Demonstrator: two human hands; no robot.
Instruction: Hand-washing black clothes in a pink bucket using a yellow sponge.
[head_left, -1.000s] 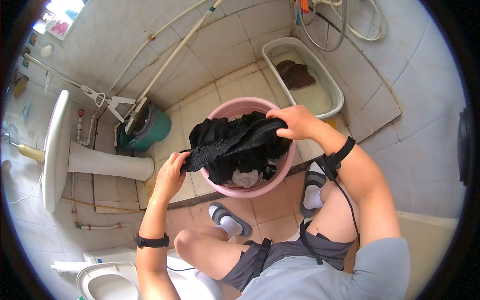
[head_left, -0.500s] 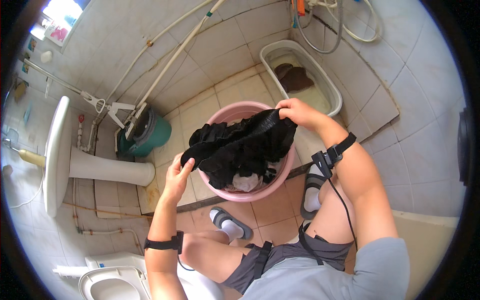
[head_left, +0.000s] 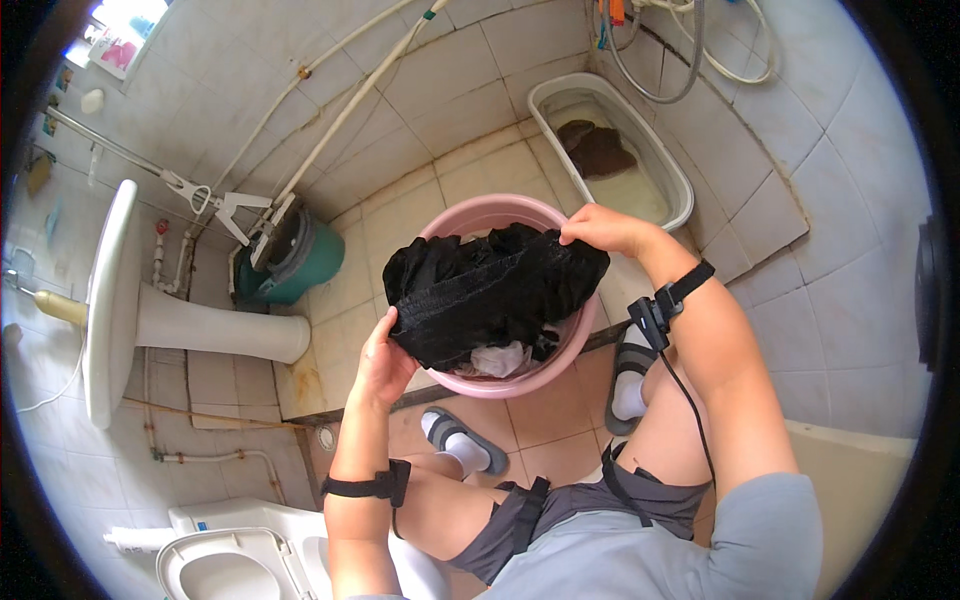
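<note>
A black garment with a gathered, elastic-looking waistband is stretched between my hands over a pink basin. My left hand is closed on the garment's left end, thumb upward, with part of the fingers hidden. At the right end my right hand pinches the band's upper corner. Below the black cloth, a crumpled white cloth shows in the basin, along with other laundry that is mostly covered.
A pale rectangular tub holding water and a dark brown cloth stands at the far right. To the left are a green bucket, a pedestal sink and a toilet. A raised tile edge runs under the basin.
My left hand has moved right and slightly down, its grip shifting at the garment's end. The waistband now lies turned toward me, more flatly spread. My right hand has shifted slightly right.
</note>
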